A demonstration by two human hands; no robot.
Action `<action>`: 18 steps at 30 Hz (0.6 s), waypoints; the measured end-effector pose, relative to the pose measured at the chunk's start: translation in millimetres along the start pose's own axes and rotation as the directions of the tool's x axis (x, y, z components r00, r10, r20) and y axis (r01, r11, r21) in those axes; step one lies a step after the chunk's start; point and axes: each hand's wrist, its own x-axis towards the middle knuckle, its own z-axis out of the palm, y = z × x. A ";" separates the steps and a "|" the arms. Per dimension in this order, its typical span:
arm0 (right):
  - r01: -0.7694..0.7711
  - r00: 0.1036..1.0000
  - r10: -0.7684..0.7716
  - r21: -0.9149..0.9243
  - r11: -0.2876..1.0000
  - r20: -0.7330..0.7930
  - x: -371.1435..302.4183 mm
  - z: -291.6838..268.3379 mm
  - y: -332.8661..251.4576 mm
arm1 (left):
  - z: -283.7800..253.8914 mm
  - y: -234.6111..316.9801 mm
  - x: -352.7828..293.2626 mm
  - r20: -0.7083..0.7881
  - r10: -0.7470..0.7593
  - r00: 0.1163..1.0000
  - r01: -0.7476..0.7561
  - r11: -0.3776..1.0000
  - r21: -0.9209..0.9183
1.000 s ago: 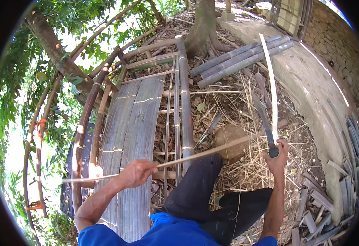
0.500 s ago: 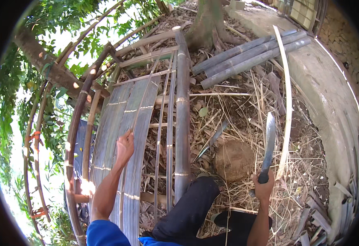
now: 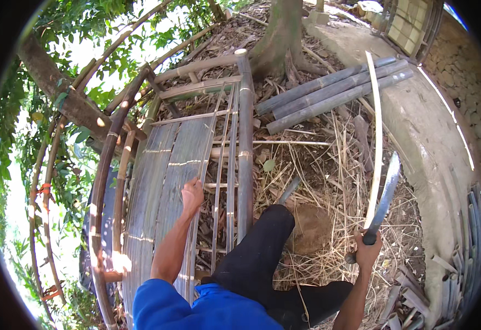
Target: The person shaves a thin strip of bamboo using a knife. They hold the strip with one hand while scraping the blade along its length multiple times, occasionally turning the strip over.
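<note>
My left hand is closed around a thin bamboo strip that runs lengthwise along the bamboo bench. Beneath and left of that hand lie wide flattened bamboo slats, grey-green with pale nodes. My right hand grips the dark handle of a machete, its curved blade pointing up and away from me. Just beyond this hand, a long pale split strip reaches across the ground; its near end meets the hand area, and I cannot tell whether they touch.
A thick bamboo pole forms the bench's right rail. A round wood block sits right of my knee, near another blade. Three dark bamboo poles lie beside the tree trunk. Cut bamboo is piled at the right.
My left hand has shifted right with the thin strip, toward the slats' right edge. The machete has moved right and tilts more to the right. My knee now covers part of the other blade.
</note>
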 end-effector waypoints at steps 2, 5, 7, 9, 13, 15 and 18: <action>0.044 0.998 -0.043 0.007 0.999 -0.052 -3.8 3.8 -10.1 | 0.8 -10.4 -0.8 -0.009 0.010 1.000 -0.010 1.000 -0.020; 0.017 0.996 -0.016 0.002 1.000 -0.085 -15.6 11.7 -11.0 | 6.4 -15.6 -10.8 -0.028 -0.074 0.997 0.070 0.990 -0.121; -0.002 0.996 0.001 -0.017 1.000 -0.093 -24.3 16.1 -9.7 | 5.1 -14.0 -12.3 0.054 -0.086 0.995 0.094 0.983 -0.155; -0.011 0.998 0.009 -0.034 0.999 -0.059 -34.5 28.5 -16.8 | 1.4 -28.9 -9.6 0.050 -0.091 0.995 0.097 0.984 -0.151; -0.021 0.999 0.020 -0.032 0.999 -0.037 -45.0 40.5 -20.3 | 4.0 -34.7 -16.4 -0.001 -0.065 0.998 0.063 0.979 -0.195; -0.034 0.999 0.033 -0.041 0.999 -0.031 -50.6 42.3 -14.7 | -2.6 -28.0 -15.9 0.021 -0.100 0.995 0.102 0.976 -0.192; -0.045 0.999 0.045 -0.013 0.999 -0.009 -50.2 47.1 -3.7 | -5.8 -21.9 -13.5 0.041 -0.149 0.988 0.154 0.968 -0.197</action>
